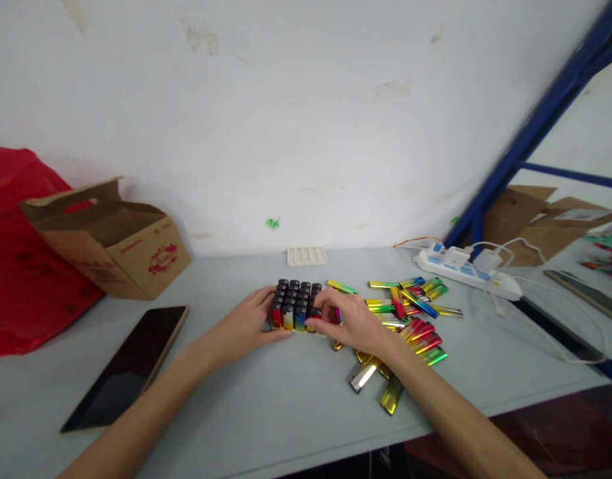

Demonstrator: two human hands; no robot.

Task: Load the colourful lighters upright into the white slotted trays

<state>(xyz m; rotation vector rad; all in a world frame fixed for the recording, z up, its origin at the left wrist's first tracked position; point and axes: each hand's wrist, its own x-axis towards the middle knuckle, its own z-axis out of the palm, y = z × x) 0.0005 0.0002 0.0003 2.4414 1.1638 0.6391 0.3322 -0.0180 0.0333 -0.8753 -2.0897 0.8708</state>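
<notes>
Both hands flank the lighter block [296, 305]: left hand [246, 326] flat open against it, right hand [350, 322] grip pinching one lighter [313, 318].

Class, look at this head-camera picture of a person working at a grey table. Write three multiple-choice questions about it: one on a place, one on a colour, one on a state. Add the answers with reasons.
1. Where does the dark flat tablet lie?
A. left of the hands
B. on the white power strip
C. inside the carton

2. What colour is the plastic bag behind the open brown cardboard carton?
A. blue
B. red
C. green

3. How do the lighters in the block of black-topped lighters stand?
A. scattered flat
B. upright, packed together
C. stacked in a tower

Answers:
1 A: the tablet rests on the grey table beyond the left hand.
2 B: the bag is plainly red.
3 B: their black tops face up in tight rows, between the left hand and the right hand; the loose shiny lighters lie flat beside them.
</notes>
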